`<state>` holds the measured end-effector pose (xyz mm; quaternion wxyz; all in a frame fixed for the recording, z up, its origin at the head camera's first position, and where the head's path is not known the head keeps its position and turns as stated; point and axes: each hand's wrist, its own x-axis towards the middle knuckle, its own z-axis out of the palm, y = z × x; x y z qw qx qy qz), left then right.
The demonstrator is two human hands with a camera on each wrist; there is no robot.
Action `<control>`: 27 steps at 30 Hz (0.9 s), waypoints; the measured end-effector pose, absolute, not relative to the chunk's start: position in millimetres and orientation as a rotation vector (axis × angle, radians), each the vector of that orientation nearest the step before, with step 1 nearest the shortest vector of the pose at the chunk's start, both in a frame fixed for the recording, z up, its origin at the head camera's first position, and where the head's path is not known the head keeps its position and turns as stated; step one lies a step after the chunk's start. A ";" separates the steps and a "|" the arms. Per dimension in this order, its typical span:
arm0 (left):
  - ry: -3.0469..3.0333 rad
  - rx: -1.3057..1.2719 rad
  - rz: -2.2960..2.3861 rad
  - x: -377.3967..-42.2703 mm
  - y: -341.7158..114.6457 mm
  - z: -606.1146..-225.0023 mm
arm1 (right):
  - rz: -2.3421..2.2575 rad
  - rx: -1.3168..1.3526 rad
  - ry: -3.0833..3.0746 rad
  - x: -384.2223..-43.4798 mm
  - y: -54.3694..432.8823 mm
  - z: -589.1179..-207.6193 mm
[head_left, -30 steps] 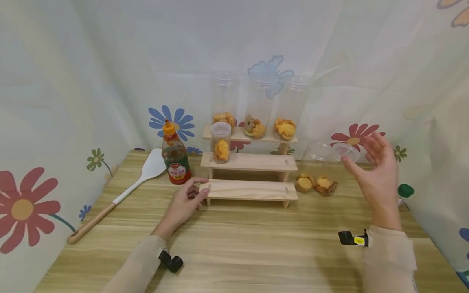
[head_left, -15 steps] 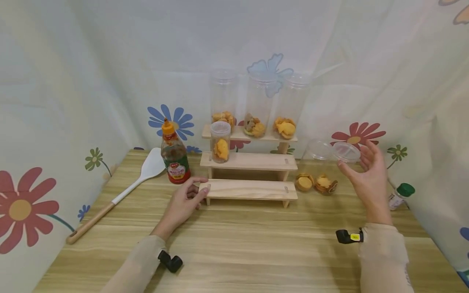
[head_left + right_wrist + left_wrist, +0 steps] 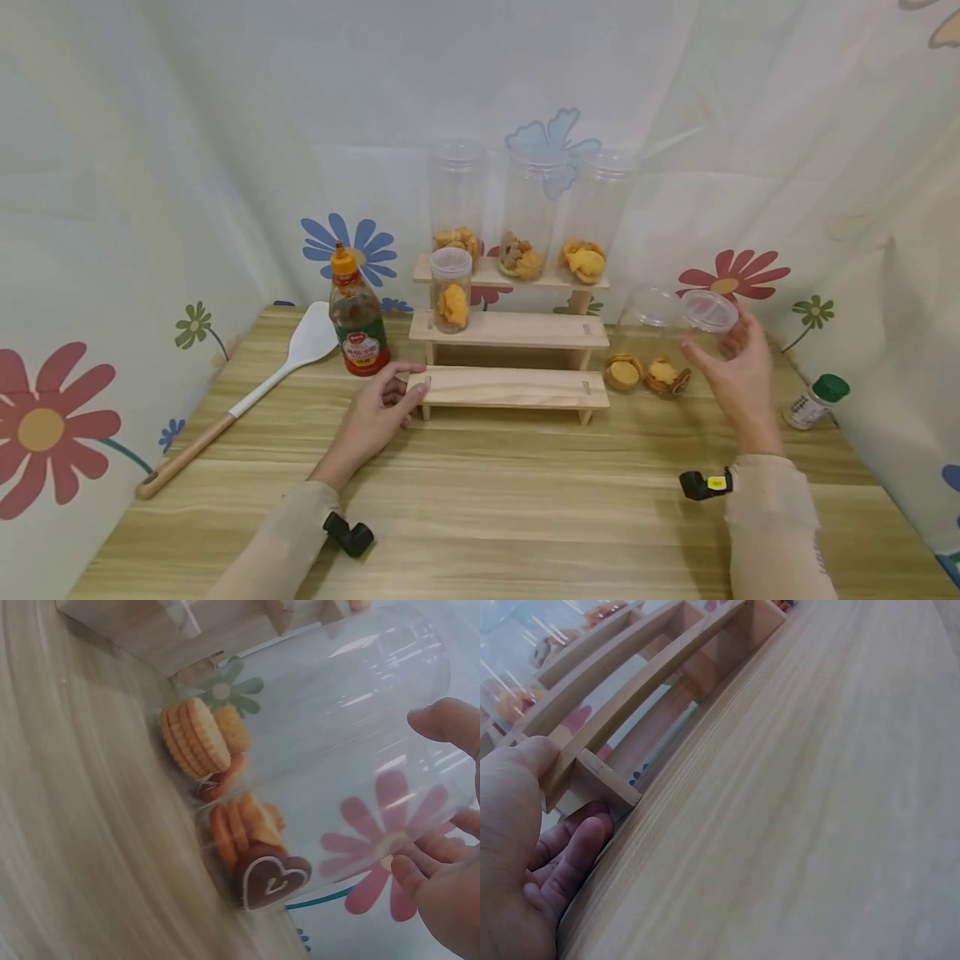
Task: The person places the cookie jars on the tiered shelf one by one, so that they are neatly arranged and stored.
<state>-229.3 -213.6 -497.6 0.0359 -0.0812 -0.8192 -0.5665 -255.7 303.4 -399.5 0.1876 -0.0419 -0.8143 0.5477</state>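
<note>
The work looks partway along: three tall jars [image 3: 531,212] line the rack's [image 3: 510,331] top shelf, and a small jar [image 3: 452,292] stands at its middle shelf's left end. The outer jar [image 3: 337,814] and inner jar [image 3: 637,342] stand on the table [image 3: 562,500], beside the rack's right end. The right hand [image 3: 738,379], thumb and fingers apart, is around the outer jar's upper part; whether it touches, I cannot tell. The left hand [image 3: 378,408] grips the lower shelf's left end.

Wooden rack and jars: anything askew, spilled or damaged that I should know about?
Nothing looks spilled or damaged; no jar is tipped, and the wooden rack looks level. Perhaps odd: two tall jars stand on the tabletop right of it, while three more tall ones line its top shelf. Visible cookies are all inside jars.
</note>
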 end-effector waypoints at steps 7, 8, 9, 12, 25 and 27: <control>-2.515 -0.257 -1.743 -229.9 -214.0 -499.5 | 1.552 -0.136 -2.316 -261.8 304.3 -415.5; -2.513 -0.257 -1.746 -230.1 -214.1 -499.7 | 1.559 -0.136 -2.316 -262.8 304.6 -417.7; -2.512 -0.258 -1.747 -230.3 -214.2 -499.9 | 1.564 -0.139 -2.319 -263.9 305.0 -419.7; -2.508 -0.259 -1.750 -231.2 -214.4 -500.4 | 1.581 -0.143 -2.327 -266.8 305.8 -425.3; -2.493 -0.271 -1.750 -230.6 -213.7 -499.1 | 1.588 -0.187 -2.315 -265.8 305.1 -428.3; -2.489 -0.277 -1.747 -230.7 -213.7 -498.8 | 1.568 -0.191 -2.317 -264.5 306.1 -425.5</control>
